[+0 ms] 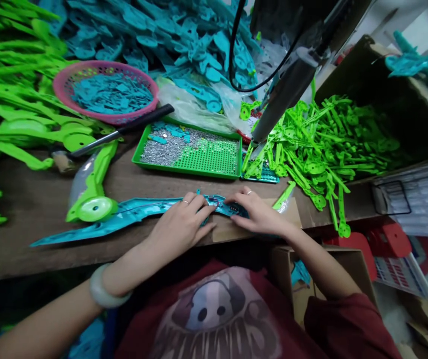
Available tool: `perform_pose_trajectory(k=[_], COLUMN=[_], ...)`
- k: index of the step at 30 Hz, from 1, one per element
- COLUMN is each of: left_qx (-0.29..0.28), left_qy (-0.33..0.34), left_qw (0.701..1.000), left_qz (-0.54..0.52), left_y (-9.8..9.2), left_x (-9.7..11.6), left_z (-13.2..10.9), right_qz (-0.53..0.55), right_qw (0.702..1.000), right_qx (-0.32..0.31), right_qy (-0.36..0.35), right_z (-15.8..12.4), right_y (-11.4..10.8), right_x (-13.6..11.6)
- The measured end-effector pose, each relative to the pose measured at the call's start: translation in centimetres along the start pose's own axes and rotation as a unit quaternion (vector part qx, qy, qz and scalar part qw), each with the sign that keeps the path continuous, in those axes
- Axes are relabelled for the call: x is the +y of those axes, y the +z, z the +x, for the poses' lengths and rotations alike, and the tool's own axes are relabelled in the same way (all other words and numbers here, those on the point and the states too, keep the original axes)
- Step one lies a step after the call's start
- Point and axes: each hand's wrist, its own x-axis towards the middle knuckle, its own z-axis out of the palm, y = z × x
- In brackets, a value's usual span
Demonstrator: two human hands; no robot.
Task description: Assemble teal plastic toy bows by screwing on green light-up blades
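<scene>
A long blue plastic shell (139,205), hollow side up with a thin wire running along it, lies across the table edge in front of me. My left hand (184,219) rests over its middle, fingers bent and gripping the shell near a dark red wire (215,201). At the shell's right end, my right hand (255,209) holds it with thumb and fingers on either side of a small dark part (235,209). The fingers partly hide that part and the shell's end. A green plastic piece (96,207) with a round disc lies over the shell's left part.
Beyond the hands sits a green tray (210,172) of small screws and blue bits. A pink basket (60,89) holds blue pieces. An electric screwdriver (285,94) hangs at the right, above heaped green parts (311,144). A hammer (120,132) and a cardboard piece (292,214) lie nearby.
</scene>
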Motion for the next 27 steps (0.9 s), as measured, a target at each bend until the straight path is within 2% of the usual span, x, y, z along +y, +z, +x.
perform_pose_trajectory(k=[4,9,11,13,15,17,19,21,24,27], left_qx=[0.023,0.051,0.047,0.051,0.058,0.061,0.069,0.088,0.110,0.131], left_qy=[0.006,0.004,-0.009,-0.017,-0.003,0.024,0.048,0.072,0.092,0.079], left_qw=[0.998,0.987,0.984,0.985,0.989,0.994,0.996,0.993,0.989,0.986], left_qz=[-0.051,-0.152,-0.170,-0.165,-0.137,-0.087,-0.030,0.012,0.039,0.060], left_y=[0.2,-0.1,-0.2,0.0,0.4,0.9,1.3,1.6,2.5,4.3], left_x=[-0.3,-0.6,-0.7,-1.0,-1.4,-1.7,-1.7,-1.2,-0.2,0.4], left_z=[-0.4,-0.8,-0.9,-1.1,-1.4,-1.8,-2.0,-2.2,-2.5,-2.7], right_qz=[-0.046,-0.188,-0.218,-0.218,-0.213,-0.227,-0.262,-0.271,-0.273,-0.287], right_qw=[0.998,0.979,0.973,0.972,0.973,0.974,0.953,0.936,0.926,0.923], right_qx=[0.015,-0.004,-0.023,-0.050,-0.051,0.000,0.068,0.090,0.075,0.038], right_qy=[-0.038,-0.078,-0.072,-0.072,-0.071,-0.019,0.135,0.204,0.249,0.255], right_z=[-0.7,-1.3,-1.3,-0.3,2.4,6.9,12.4,17.4,22.5,25.0], right_y=[1.0,2.1,1.5,0.1,-2.1,-4.6,-7.1,-9.1,-10.5,-9.8], right_x=[0.2,-0.3,-0.9,-1.8,-3.1,-4.4,-5.2,-5.1,-3.7,-1.9])
